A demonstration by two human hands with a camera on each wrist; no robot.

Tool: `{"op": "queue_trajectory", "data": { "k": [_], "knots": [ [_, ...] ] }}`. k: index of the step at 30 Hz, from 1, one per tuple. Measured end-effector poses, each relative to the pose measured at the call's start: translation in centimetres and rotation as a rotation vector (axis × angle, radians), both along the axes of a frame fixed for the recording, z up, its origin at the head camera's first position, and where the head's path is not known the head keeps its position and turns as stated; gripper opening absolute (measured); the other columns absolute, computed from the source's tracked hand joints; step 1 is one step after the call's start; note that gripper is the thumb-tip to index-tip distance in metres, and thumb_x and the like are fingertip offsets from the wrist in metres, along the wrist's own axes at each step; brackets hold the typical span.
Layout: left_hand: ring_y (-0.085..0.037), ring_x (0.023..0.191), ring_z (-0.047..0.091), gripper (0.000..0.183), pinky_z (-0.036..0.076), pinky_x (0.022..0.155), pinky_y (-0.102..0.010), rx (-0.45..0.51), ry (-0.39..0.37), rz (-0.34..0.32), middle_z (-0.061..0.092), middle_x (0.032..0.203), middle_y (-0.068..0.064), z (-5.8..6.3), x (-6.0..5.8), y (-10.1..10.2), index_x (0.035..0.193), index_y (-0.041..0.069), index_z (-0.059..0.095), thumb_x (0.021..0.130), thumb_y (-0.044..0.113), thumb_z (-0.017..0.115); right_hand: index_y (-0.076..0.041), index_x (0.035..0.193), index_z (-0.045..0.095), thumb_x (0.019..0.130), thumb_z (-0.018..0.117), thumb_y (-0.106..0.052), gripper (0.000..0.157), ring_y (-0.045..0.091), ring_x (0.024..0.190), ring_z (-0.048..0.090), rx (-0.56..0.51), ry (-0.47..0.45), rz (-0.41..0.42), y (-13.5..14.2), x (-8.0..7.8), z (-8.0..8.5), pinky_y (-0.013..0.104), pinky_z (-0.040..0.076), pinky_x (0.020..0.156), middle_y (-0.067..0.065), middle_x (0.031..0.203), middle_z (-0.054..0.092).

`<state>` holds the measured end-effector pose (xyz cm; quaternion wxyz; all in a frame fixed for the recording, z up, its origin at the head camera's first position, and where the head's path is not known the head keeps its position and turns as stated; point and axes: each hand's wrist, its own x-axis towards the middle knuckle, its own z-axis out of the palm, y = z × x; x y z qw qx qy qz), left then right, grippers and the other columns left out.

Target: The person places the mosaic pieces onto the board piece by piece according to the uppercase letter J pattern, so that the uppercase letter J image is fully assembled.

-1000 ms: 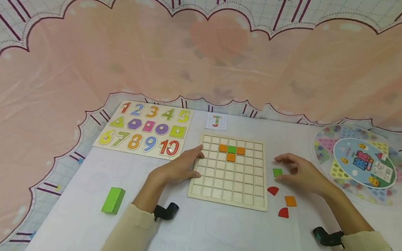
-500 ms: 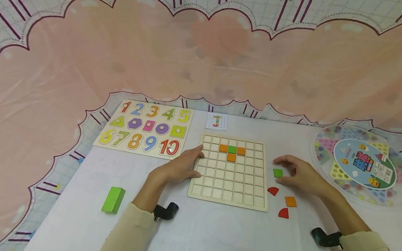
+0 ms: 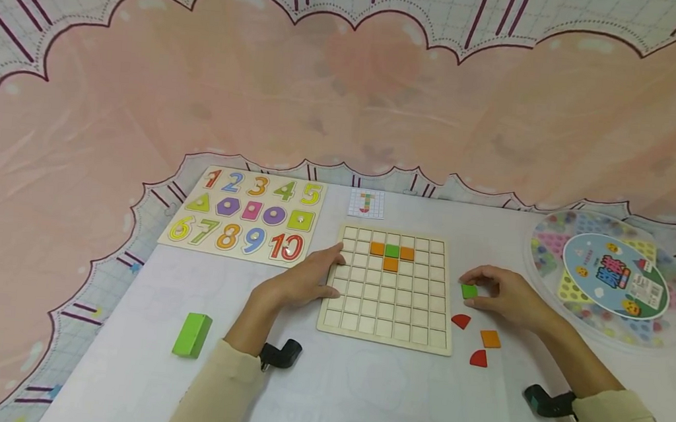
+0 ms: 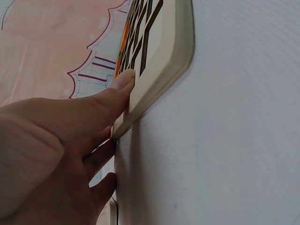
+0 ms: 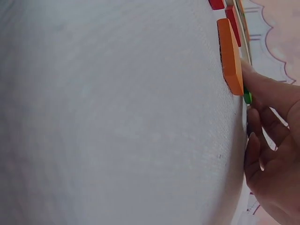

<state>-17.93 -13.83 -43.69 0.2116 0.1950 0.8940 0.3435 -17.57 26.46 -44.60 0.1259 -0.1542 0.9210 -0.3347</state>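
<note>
Four orange square tiles (image 3: 490, 339), two green square tiles (image 3: 392, 250) and two red quarter-circle tiles (image 3: 479, 358) share one counter (image 3: 383, 400) with one wooden grid board (image 3: 387, 292), one number board (image 3: 242, 195) bearing ten numbers (image 3: 227, 236) and five shapes (image 3: 251, 211), one small card (image 3: 366, 203), one green block (image 3: 192, 335) and one round game set (image 3: 615, 276). Two black wrist cameras (image 3: 282, 353) also appear.

Before the grid board (image 3: 369, 308), the near part of the tabletop (image 3: 394, 404) lets a hand pass. Near the board's right edge, two red pieces (image 3: 460, 321) and an orange tile (image 3: 490, 339) obstruct; the left hand (image 3: 301, 281) occupies its left edge. A round game set (image 3: 615, 276) blocks the far right corner.
</note>
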Motion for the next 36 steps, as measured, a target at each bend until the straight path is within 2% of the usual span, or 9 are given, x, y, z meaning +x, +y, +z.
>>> {"op": "queue_trajectory", "data": {
  "k": [3, 10, 15, 22, 28, 36],
  "knots": [
    [-0.027, 0.158, 0.025, 0.069, 0.023, 0.132, -0.046, 0.000, 0.003, 0.000, 0.032, 0.167, -0.010, 0.0, 0.0, 0.0, 0.152, 0.007, 0.039, 0.093, 0.012, 0.073, -0.014, 0.117, 0.072, 0.086, 0.082, -0.020, 0.034, 0.004, 0.105, 0.059, 0.011, 0.014, 0.004, 0.1, 0.0, -0.1, 0.010, 0.045, 0.092, 0.006, 0.120, 0.073],
    [-0.029, 0.160, 0.021, 0.067, 0.021, 0.132, -0.047, -0.006, 0.007, -0.001, 0.025, 0.170, -0.011, 0.0, 0.1, 0.0, 0.151, 0.006, 0.041, 0.093, 0.012, 0.073, -0.017, 0.107, 0.074, 0.084, 0.083, -0.022, 0.025, 0.011, 0.099, 0.058, 0.024, 0.012, 0.001, 0.0, 0.0, 0.1, 0.016, 0.048, 0.087, 0.003, 0.111, 0.074],
    [-0.028, 0.161, 0.019, 0.069, 0.019, 0.133, -0.045, -0.017, 0.006, -0.008, 0.028, 0.169, -0.011, -0.2, 0.1, 0.1, 0.153, 0.005, 0.040, 0.093, 0.012, 0.073, -0.017, 0.102, 0.075, 0.084, 0.084, -0.026, 0.021, 0.013, 0.097, 0.061, 0.013, -0.007, 0.000, -0.3, -0.1, 0.5, 0.018, 0.052, 0.086, 0.000, 0.104, 0.074],
    [-0.028, 0.161, 0.020, 0.066, 0.020, 0.133, -0.045, -0.019, 0.007, 0.010, 0.024, 0.171, -0.010, -0.2, 0.2, 0.0, 0.151, 0.007, 0.043, 0.093, 0.013, 0.074, -0.014, 0.105, 0.076, 0.085, 0.084, -0.022, 0.024, 0.017, 0.093, 0.065, -0.043, -0.018, -0.036, -0.9, -0.5, 1.6, 0.017, 0.057, 0.075, 0.007, 0.110, 0.074],
    [-0.028, 0.161, 0.020, 0.066, 0.020, 0.133, -0.045, -0.020, 0.008, 0.013, 0.023, 0.171, -0.009, 0.0, 0.3, 0.0, 0.151, 0.007, 0.043, 0.093, 0.012, 0.074, -0.012, 0.106, 0.077, 0.084, 0.085, -0.024, 0.026, 0.015, 0.088, 0.066, -0.100, -0.055, -0.068, -2.4, -1.0, 1.8, 0.019, 0.060, 0.071, 0.010, 0.109, 0.075],
    [-0.028, 0.160, 0.021, 0.064, 0.021, 0.133, -0.046, -0.011, 0.011, 0.008, 0.024, 0.171, -0.010, 0.1, 0.3, 0.0, 0.149, 0.007, 0.044, 0.093, 0.013, 0.074, -0.011, 0.108, 0.079, 0.086, 0.082, -0.020, 0.024, 0.017, 0.098, 0.070, -0.135, -0.084, -0.047, -5.3, -1.4, 1.2, 0.013, 0.058, 0.080, 0.013, 0.118, 0.074]
  ]
}}
